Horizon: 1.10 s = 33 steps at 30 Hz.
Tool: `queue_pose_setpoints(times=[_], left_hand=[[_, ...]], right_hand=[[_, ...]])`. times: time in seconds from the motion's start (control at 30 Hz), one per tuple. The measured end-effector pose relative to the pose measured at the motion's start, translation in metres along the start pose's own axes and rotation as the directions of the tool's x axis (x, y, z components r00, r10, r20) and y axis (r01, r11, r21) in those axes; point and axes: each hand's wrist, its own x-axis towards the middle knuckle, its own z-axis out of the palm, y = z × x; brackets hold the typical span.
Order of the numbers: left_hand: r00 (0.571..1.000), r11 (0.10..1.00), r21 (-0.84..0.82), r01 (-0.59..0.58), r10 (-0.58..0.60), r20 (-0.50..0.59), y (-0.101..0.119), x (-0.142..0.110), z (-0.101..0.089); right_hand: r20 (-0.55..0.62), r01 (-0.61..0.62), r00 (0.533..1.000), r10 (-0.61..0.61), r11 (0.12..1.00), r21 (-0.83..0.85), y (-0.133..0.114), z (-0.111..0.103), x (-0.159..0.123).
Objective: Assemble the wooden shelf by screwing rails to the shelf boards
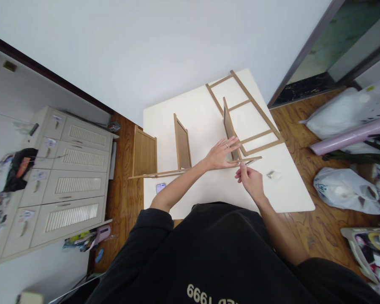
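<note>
A wooden shelf unit, partly joined, lies on its side on a white table (202, 101). Its long side frame (255, 159) runs along the near side, with a left panel (147, 152), a middle panel (183, 143) and a right panel (229, 128) standing up from it. My left hand (218, 154), fingers spread, lies against the near end of the right panel and the side frame. Just right of it, my right hand (251, 180) has thumb and fingers pinched together at the frame's near edge; what they hold is too small to make out.
A loose ladder-shaped wooden frame (258, 103) lies flat at the table's far right. Near my right hand is a small clear bag (274, 175) with metal bits. A phone (160, 187) lies at the left. Cabinets (76, 169) stand left; plastic bags (345, 188) lie right.
</note>
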Motion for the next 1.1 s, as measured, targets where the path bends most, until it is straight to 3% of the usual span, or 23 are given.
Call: queue_pose_setpoints(times=[0.07, 0.13, 0.23, 0.3, 0.4, 0.5, 0.57, 0.63, 0.7, 0.77, 0.87, 0.93, 1.0, 1.03, 1.1], left_hand=[[1.0, 1.0, -0.001, -0.004, 0.004, -0.016, 0.001, 0.0, 0.0], [0.999, 1.0, -0.003, -0.009, 0.009, -0.033, 0.001, 0.0, 0.0], [0.999, 1.0, -0.004, -0.008, 0.008, -0.046, 0.0, 0.0, 0.001], [0.999, 1.0, -0.008, -0.006, 0.006, -0.045, 0.0, 0.0, 0.001], [0.999, 1.0, -0.022, -0.011, 0.01, -0.052, 0.0, 0.0, 0.001], [0.998, 0.999, -0.049, -0.015, 0.012, -0.056, 0.0, 0.0, 0.002], [0.999, 0.998, -0.067, -0.014, 0.011, -0.053, 0.0, 0.001, 0.002], [0.999, 0.997, -0.075, -0.013, 0.009, -0.053, -0.001, 0.001, 0.002], [0.999, 0.997, -0.072, -0.012, 0.008, -0.052, -0.001, 0.001, 0.002], [0.999, 0.998, -0.069, -0.007, 0.004, -0.047, -0.002, 0.001, 0.003], [0.999, 0.997, -0.073, -0.002, -0.001, -0.036, -0.002, 0.001, 0.003], [0.999, 0.997, -0.077, -0.006, 0.003, -0.035, -0.002, 0.001, 0.003], [0.999, 0.997, -0.076, -0.009, 0.006, -0.044, -0.002, 0.001, 0.003], [0.999, 0.997, -0.074, -0.01, 0.007, -0.048, -0.002, 0.001, 0.003], [0.999, 0.998, -0.067, -0.009, 0.006, -0.049, -0.002, 0.001, 0.004]], right_hand=[[-0.111, 0.077, 0.988, -0.109, 0.963, -0.259, 0.003, -0.007, 0.002], [-0.098, 0.167, 0.968, -0.232, 0.883, -0.439, 0.007, -0.01, 0.004], [-0.021, 0.26, 0.942, -0.336, 0.765, -0.59, 0.011, -0.007, 0.007], [-0.012, 0.278, 0.932, -0.361, 0.738, -0.614, 0.013, -0.004, 0.009], [-0.008, 0.276, 0.943, -0.332, 0.796, -0.539, 0.014, -0.002, 0.012], [-0.054, 0.193, 0.972, -0.23, 0.904, -0.381, 0.013, 0.001, 0.011], [-0.112, 0.102, 0.986, -0.127, 0.973, -0.206, 0.013, 0.006, 0.011], [-0.147, 0.0, 0.989, 0.011, 0.997, 0.077, 0.012, 0.012, 0.012], [-0.099, -0.115, 0.979, 0.18, 0.882, 0.457, 0.011, 0.019, 0.014], [0.098, -0.25, 0.955, 0.28, 0.584, 0.772, 0.011, 0.024, 0.016], [0.397, -0.424, 0.897, 0.192, 0.127, 0.897, 0.011, 0.025, 0.018], [0.458, -0.458, 0.88, 0.126, -0.03, 0.888, 0.012, 0.024, 0.018], [0.473, -0.469, 0.873, 0.122, -0.06, 0.881, 0.013, 0.024, 0.017], [0.484, -0.486, 0.864, 0.14, -0.021, 0.874, 0.014, 0.024, 0.017], [0.465, -0.507, 0.854, 0.232, 0.175, 0.844, 0.017, 0.028, 0.016]])
